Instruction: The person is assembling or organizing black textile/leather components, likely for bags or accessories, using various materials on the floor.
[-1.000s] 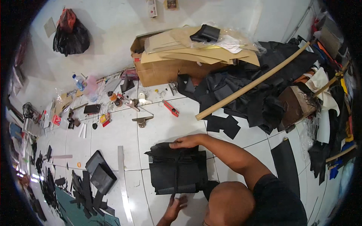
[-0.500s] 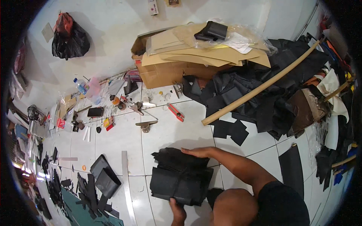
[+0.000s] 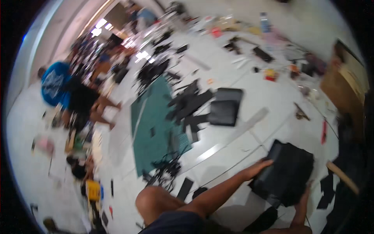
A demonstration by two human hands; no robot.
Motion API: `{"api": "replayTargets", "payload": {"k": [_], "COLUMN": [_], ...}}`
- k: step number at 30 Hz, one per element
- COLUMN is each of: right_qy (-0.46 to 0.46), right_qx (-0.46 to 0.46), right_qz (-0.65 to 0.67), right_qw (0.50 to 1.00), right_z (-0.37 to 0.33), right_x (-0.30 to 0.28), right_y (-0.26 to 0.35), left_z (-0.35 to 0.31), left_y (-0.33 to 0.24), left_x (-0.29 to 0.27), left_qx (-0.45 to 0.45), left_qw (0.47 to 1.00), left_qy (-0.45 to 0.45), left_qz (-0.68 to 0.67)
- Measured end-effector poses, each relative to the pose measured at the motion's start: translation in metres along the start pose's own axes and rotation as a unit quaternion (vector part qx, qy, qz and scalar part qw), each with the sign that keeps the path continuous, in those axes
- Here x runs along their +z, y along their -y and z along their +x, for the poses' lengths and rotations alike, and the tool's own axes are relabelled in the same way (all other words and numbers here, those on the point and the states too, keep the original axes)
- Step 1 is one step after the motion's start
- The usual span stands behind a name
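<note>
A thick stack of black sheets (image 3: 290, 171), leather-like with uneven edges, is held just above the tiled floor at the lower right. My left hand (image 3: 259, 169) grips its left edge, with fingers against the side. On the opposite, right-hand side, my right hand (image 3: 304, 197) closes on the stack's near corner; its fingers are partly hidden and blurred. Left of the stack, a long metal ruler (image 3: 233, 138) lies on the tiles. Beyond that rests a folded black leather-like piece (image 3: 226, 105).
A green cutting mat (image 3: 150, 136) bears black scraps and strips. Another person in a blue shirt (image 3: 54, 84) sits at the far left. A red cutter (image 3: 324, 132), a clip (image 3: 301, 112) and a wooden stick (image 3: 343, 178) lie right; a cardboard box (image 3: 343, 87) stands behind.
The view has swung left, bringing the green mat and another person into sight. The stack has turned between my hands, which now hold its left and right sides.
</note>
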State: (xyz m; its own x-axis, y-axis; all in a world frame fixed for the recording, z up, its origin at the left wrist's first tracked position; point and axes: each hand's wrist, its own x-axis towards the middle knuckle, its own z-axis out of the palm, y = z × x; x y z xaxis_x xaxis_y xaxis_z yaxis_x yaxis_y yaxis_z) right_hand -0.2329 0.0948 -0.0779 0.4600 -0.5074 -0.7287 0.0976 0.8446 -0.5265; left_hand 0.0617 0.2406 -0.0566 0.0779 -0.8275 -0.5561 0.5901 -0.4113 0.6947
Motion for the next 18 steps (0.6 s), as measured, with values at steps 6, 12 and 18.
{"api": "replayTargets", "payload": {"k": [6,12,18], "right_qy": [-0.028,-0.039,0.023], "right_qx": [-0.012,-0.073,-0.115], "right_qz": [0.1,0.082,-0.052], "right_qw": [0.995,0.993,0.992], "right_z": [0.043,0.008,-0.024], "right_x": [-0.019,0.051,0.049], "right_y": [0.02,0.011,-0.002], "left_z": [-0.009,-0.005,0.003], "left_y": [-0.022,-0.008,0.0], "left_x": [0.015,-0.002,0.011], "left_qx": [-0.04,-0.02,-0.025], "left_qw": [0.989,0.991,0.988], "left_qy": [-0.051,-0.066,-0.094], "left_qz": [0.135,0.117,0.119]}}
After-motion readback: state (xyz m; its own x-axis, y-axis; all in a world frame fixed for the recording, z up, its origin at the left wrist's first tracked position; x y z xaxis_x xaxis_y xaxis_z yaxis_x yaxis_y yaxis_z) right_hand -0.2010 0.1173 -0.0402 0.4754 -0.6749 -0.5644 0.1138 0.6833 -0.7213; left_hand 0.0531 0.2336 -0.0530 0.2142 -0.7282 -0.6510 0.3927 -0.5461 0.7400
